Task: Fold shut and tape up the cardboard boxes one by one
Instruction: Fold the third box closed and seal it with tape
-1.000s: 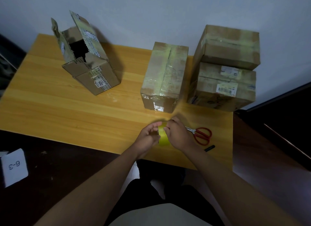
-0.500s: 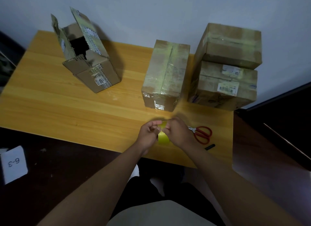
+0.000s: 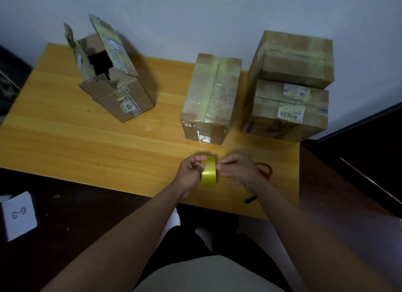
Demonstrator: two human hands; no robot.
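Your left hand [image 3: 191,172] gripped the yellow tape roll [image 3: 208,171] from its left side, fingers curled round the roll, holding it upright on edge over the near part of the wooden table [image 3: 65,139]. Your right hand [image 3: 238,171] was just right of the roll, thumb and forefinger pinched together at the roll's upper right edge; whether a tape end was caught between them was too blurred to tell. Behind that hand lay red-handled scissors [image 3: 264,170], mostly hidden by it, and a small black object [image 3: 250,199] sat by your right wrist near the table's front edge. The open cardboard box [image 3: 115,83] stood at the far left of the table, well apart from your hands, flaps up, dark inside, a "4002" label on its near corner. A taped box [image 3: 212,98] sat at mid-table, just beyond the roll, yellowish tape along its top seam and clear tape on its near face. At the right, two more taped boxes were stacked against the wall: the lower box [image 3: 287,115] with a barcode label, the upper box [image 3: 293,59] resting on it. A white card [image 3: 19,215] marked "6-3" lay on the dark floor at lower left.
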